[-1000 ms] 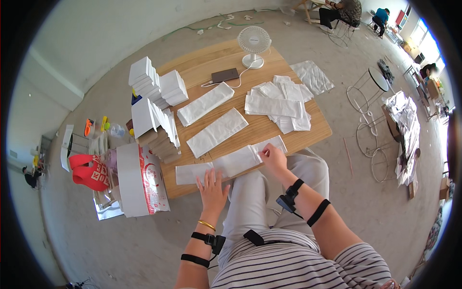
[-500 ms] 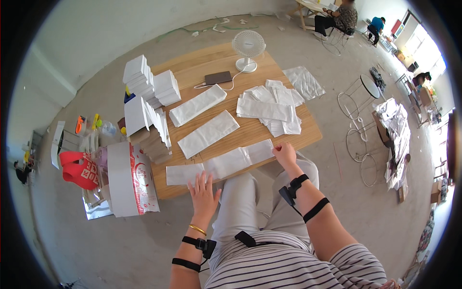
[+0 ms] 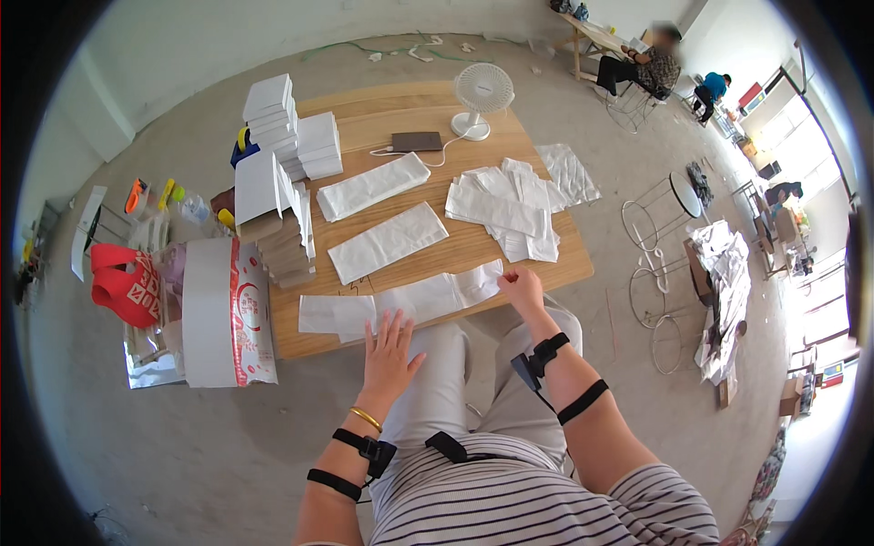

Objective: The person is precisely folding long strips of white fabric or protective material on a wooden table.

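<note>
White strip (image 3: 419, 298) under outspread left hand (image 3: 389, 357), end pinched in right hand (image 3: 523, 291)

- Wooden surface (image 3: 391, 102) beneath the hands (image 3: 390, 359)
- Grey concrete floor (image 3: 574, 437) all around
- Plain white wall (image 3: 273, 36) well beyond the hands
- Round-topped stool (image 3: 685, 195) to their right
- Wooden table (image 3: 590, 34) farther off, ahead-right
- Bright window (image 3: 803, 141) far right, letting daylight in
</note>
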Demonstrator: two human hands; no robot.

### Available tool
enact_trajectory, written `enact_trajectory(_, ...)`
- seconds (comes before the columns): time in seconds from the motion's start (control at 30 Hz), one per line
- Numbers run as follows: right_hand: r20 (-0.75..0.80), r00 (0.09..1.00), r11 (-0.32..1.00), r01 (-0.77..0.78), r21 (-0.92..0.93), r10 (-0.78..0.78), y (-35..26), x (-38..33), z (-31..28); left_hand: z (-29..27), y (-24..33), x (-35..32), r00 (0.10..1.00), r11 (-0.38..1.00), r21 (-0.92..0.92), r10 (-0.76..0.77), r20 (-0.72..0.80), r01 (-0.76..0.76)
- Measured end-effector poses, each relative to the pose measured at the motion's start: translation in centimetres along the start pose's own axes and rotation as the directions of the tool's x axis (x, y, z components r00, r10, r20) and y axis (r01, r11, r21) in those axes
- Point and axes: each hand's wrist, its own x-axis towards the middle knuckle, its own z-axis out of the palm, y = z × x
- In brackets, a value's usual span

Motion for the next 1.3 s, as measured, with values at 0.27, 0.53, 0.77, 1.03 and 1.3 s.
enact_trajectory(0.27, 0.216, 0.912, 0.93, 0.365, -0.036, -0.349, -11.5, -5.5, 2.2, -0.2, -0.7, -0.5, 0.999, 0.997, -0.071, -0.031, -0.011, 0.03)
enact_trajectory(0.53, 0.328, 0.856, 0.904, 0.427, -0.015, -0.399, -13.0, -7.7, 6.9, -0.9, -1.0, -1.4, 0.998, 0.997, -0.065, -0.054, -0.014, 0.053)
enact_trajectory(0.77, 0.34, 0.85, 0.908, 0.419, 0.025, -0.402, -12.0, -7.6, 9.4, -1.7, -1.3, -2.1, 0.997, 0.993, -0.095, -0.069, -0.016, 0.068)
enact_trajectory(1.03, 0.455, 0.845, 0.959, 0.27, 0.091, -0.281, -11.5, -7.4, 6.2, -3.2, -1.0, -1.7, 0.993, 0.988, -0.147, -0.063, -0.096, 0.048)
enact_trajectory(1.3, 0.162, 0.973, 0.96, 0.12, 0.251, -0.164, -1.6, -3.7, 0.4, -0.7, 1.6, 6.9, 0.97, 0.946, -0.214, 0.232, -0.075, -0.243)
